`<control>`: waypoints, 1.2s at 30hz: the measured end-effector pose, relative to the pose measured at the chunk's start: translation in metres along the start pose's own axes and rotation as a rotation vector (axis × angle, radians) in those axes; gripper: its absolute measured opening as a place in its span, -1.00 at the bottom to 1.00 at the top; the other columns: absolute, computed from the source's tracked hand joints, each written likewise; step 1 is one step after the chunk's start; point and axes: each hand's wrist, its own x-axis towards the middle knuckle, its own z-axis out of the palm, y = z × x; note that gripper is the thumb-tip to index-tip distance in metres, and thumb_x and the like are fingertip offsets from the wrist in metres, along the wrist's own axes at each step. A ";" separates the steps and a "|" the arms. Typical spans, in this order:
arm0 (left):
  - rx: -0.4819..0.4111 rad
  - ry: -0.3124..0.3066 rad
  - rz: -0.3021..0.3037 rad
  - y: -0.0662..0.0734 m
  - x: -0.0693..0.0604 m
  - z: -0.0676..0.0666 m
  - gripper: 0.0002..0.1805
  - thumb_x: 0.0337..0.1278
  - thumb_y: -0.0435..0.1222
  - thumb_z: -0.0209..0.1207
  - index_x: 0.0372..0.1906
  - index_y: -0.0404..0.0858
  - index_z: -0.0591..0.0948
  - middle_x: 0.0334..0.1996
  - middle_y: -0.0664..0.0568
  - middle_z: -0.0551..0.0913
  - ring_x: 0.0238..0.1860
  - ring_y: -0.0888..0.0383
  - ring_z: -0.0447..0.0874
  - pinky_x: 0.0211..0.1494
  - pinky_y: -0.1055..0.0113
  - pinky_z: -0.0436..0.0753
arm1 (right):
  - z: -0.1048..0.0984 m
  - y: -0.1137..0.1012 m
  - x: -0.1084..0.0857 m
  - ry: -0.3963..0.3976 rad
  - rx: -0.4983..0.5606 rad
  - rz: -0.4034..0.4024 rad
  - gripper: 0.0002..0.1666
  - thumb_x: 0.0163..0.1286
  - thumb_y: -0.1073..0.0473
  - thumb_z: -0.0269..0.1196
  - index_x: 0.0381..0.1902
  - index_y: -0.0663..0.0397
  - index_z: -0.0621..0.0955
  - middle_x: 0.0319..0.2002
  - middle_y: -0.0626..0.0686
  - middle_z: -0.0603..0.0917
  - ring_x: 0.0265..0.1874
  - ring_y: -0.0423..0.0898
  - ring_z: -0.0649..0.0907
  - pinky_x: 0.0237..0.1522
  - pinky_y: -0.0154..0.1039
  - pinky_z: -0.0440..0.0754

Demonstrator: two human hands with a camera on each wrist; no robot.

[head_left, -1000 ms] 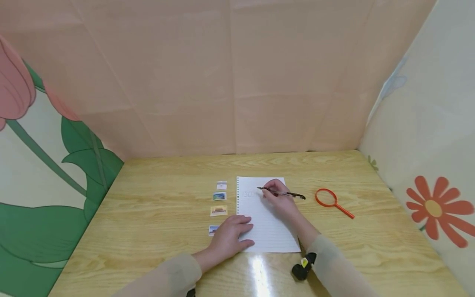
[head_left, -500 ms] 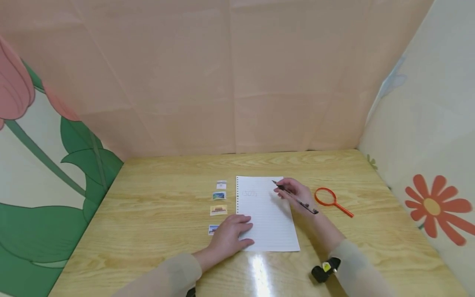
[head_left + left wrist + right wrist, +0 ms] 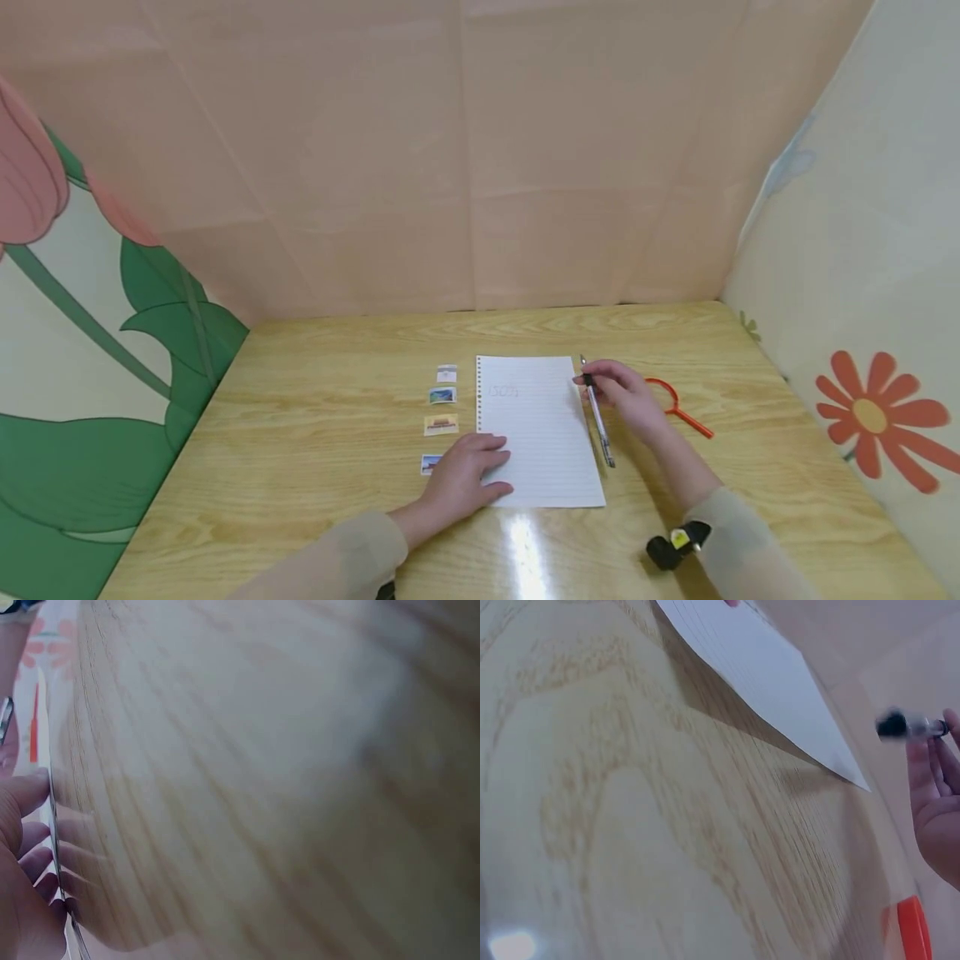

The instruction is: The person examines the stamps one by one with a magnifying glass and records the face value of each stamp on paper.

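Lined white paper (image 3: 543, 442) with faint handwriting near its top lies on the table; its edge shows in the right wrist view (image 3: 772, 682). The left hand (image 3: 465, 475) rests on its lower left part, fingers spread, also seen in the left wrist view (image 3: 26, 862). At the paper's upper right edge, the right hand (image 3: 626, 400) pinches a pen (image 3: 597, 421) near its upper end, the pen's other end pointing toward the person. In the right wrist view the pen (image 3: 915, 727) looks raised above the table, held by the fingers of the right hand (image 3: 937, 802).
Left of the paper several small picture cards form a column, among them a yellow one (image 3: 441, 425); the left hand partly covers the lowest (image 3: 430, 464). A red magnifying glass (image 3: 692, 422) lies right of the paper, its ring partly behind the right hand.
My right hand has moved right, off the writing to the paper's right edge, and the pen has turned from nearly sideways to nearly lengthwise. The left hand has stayed in place.
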 end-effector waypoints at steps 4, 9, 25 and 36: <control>-0.008 0.008 -0.001 0.000 -0.001 0.001 -0.47 0.09 -0.01 0.38 0.13 -0.18 0.68 0.25 0.05 0.57 0.29 0.05 0.45 0.40 0.20 0.36 | -0.008 -0.001 -0.005 0.027 0.009 0.036 -0.65 0.55 0.27 0.07 0.11 0.51 0.41 -0.07 0.31 0.69 -0.32 0.00 0.68 -0.26 -0.25 0.71; 0.005 0.003 0.001 0.000 -0.001 0.000 -0.47 0.09 0.01 0.38 0.13 -0.17 0.67 0.25 0.06 0.56 0.29 0.06 0.45 0.40 0.20 0.35 | -0.021 -0.006 -0.013 0.072 -0.150 0.062 -0.66 0.51 0.22 0.15 0.09 0.38 0.44 -0.07 0.27 0.71 -0.34 0.00 0.64 -0.37 -0.34 0.63; 0.032 -0.019 0.032 0.001 0.000 -0.004 -0.50 0.16 -0.02 0.33 0.15 -0.16 0.66 0.26 0.04 0.55 0.28 0.07 0.44 0.41 0.20 0.34 | -0.094 -0.007 -0.040 0.292 -0.425 0.049 -0.57 0.41 0.16 0.28 0.11 0.33 0.54 -0.25 -0.21 0.75 -0.25 -0.36 0.66 -0.32 -0.52 0.60; -0.076 0.054 0.033 -0.002 0.001 -0.008 -0.53 0.21 -0.09 0.32 0.18 -0.18 0.64 0.24 0.00 0.57 0.26 0.04 0.46 0.38 0.12 0.38 | -0.133 0.005 -0.058 0.392 -0.618 0.039 -0.62 0.38 0.18 0.31 0.06 0.31 0.58 -0.36 -0.40 0.60 -0.39 -0.45 0.54 -0.42 -0.56 0.50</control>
